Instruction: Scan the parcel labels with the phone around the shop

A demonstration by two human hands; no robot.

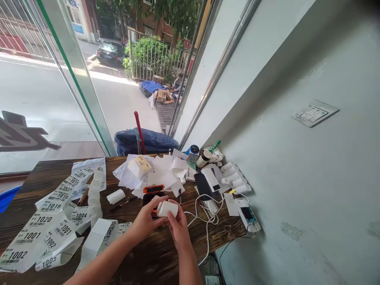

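Both my hands hold a small white roll (168, 209), paper by its look, above the front of the table. My left hand (147, 217) has its fingers closed round the roll's left side. On the other side, my right hand (177, 223) grips it, thumb on the near face. Just behind and partly hidden by my hands is a black-and-orange device (153, 190) with its lid raised. Another white roll (116, 196) lies to the left, near a dark pen (124, 202).
Long strips of numbered labels (44, 219) cover the table's left side. Loose papers (163, 170) and a tissue pack (139, 165) lie behind. At right are a black phone (202, 186), a white cable (208, 219), a bottle (204, 158), several white rolls (237, 178) and the wall (297, 178).
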